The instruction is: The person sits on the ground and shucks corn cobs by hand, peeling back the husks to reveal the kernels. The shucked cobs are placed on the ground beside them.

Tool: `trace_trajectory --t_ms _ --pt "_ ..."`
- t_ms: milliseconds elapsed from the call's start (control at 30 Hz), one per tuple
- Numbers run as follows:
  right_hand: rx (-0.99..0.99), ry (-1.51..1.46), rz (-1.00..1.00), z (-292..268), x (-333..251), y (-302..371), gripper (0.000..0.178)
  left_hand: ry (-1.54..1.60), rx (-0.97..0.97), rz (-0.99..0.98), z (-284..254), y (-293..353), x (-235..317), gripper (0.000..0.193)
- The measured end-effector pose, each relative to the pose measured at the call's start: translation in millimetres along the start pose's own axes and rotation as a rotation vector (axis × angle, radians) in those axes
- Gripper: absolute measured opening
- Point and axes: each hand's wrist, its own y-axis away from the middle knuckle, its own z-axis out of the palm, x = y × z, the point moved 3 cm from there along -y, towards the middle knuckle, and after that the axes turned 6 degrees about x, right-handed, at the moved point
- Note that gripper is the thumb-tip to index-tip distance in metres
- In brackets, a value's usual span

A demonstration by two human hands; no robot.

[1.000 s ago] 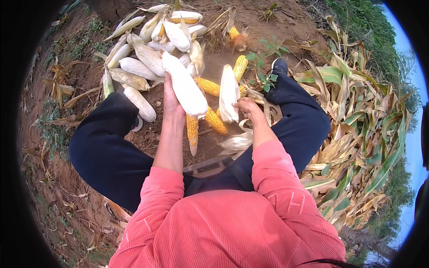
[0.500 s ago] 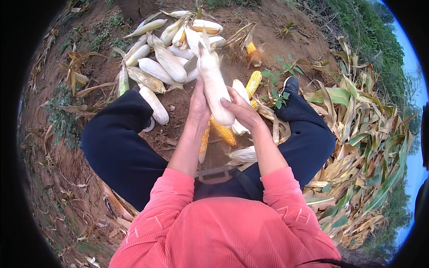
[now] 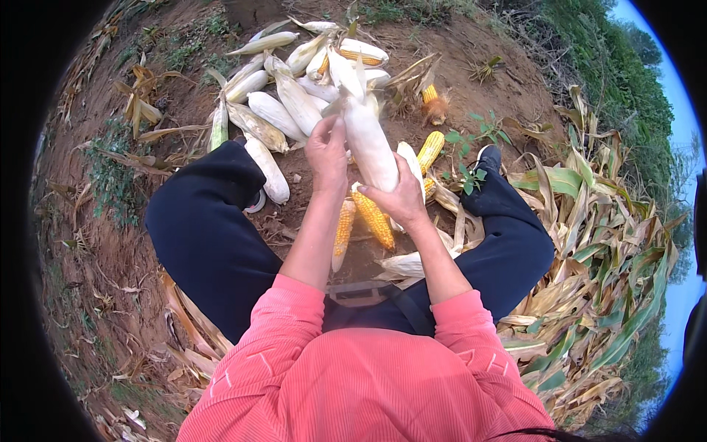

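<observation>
An ear of corn (image 3: 370,147) in a pale, whitish husk is held up in front of me, its leafy end pointing away. My right hand (image 3: 401,197) wraps round its near end, thumb across the front. At the upper left side my left hand (image 3: 326,156) is closed, with its fingertips pinching the husk near the leafy end. Under the held ear, a bare yellow cob (image 3: 373,217) and another yellow cob (image 3: 342,234) lie on the ground. A further yellow cob (image 3: 431,149) is beyond my right hand, next to a pale husk (image 3: 410,163).
Several unshucked ears (image 3: 294,99) lie heaped ahead on the brown soil (image 3: 486,81). Dry husks and leaves (image 3: 589,243) are piled along my right side. My bent legs in dark trousers (image 3: 206,228) flank the work. A small green plant (image 3: 468,177) grows near my right shoe (image 3: 489,157).
My left hand has moved up from beneath the ear to its husk near the leafy end, fingers now curled. My right hand has shifted round the ear's near end.
</observation>
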Motion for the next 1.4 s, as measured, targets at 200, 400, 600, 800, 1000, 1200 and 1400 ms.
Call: trace_trajectory --t_ms 200,400,600,800,1000,1200,1400 --pt "0.020 0.016 -0.006 -2 -5 1 0.080 -0.124 -0.013 0.128 -2 -2 4 0.019" --pt "0.062 0.003 0.000 -3 -9 2 0.079 -0.158 -0.062 0.181 0 -2 0 0.009" --pt "-0.079 -0.313 0.043 -2 -2 -1 0.073 -0.115 -0.092 0.088 -2 -6 -1 0.009" --pt "-0.224 -0.550 0.143 -5 14 -3 0.067 0.038 -0.123 -0.298 0 -1 4 0.008" --pt "-0.266 -0.538 0.171 -10 10 -4 0.067 -0.134 -0.141 -0.107 1 -5 15 0.025" --pt "-0.304 -0.389 0.105 -13 3 -5 0.075 -0.221 -0.133 0.083 1 -11 23 0.028" --pt "-0.360 -0.425 0.136 -14 7 -5 0.078 -0.093 -0.106 -0.067 -6 -14 26 0.021"
